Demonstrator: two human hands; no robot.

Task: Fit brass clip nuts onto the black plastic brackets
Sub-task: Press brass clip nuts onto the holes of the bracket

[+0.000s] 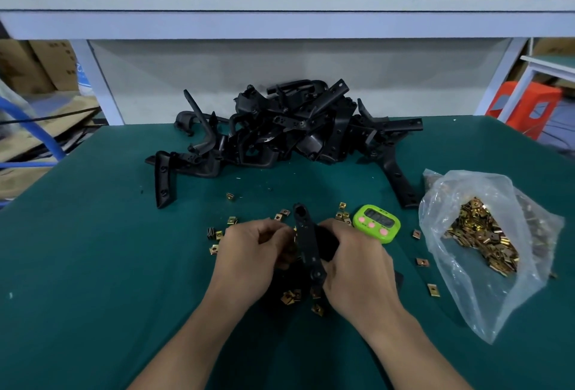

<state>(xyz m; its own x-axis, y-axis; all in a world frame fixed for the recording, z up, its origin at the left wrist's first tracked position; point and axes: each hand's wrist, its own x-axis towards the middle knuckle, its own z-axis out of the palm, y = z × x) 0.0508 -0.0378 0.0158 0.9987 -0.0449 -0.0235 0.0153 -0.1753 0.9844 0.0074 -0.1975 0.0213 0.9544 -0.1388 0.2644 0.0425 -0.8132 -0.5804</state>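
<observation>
Green desk [93, 265] is looking busy: right hand [357, 265] is gripping one bracket [306, 243], left hand [252, 259] is pinching a clip nut [295, 235] onto its edge, big bracket pile [289, 131] and nut bag [485, 234] probably waiting, so early days

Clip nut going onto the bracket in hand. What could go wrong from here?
1. The clip nut sits at the bracket edge, mostly hidden by the left hand; it might seat crooked unnoticed.
2. Loose nuts lie under both hands; the right hand could sweep some away.
3. The open bag of nuts lies on its side beside the right forearm; a nudge could spill more.
</observation>
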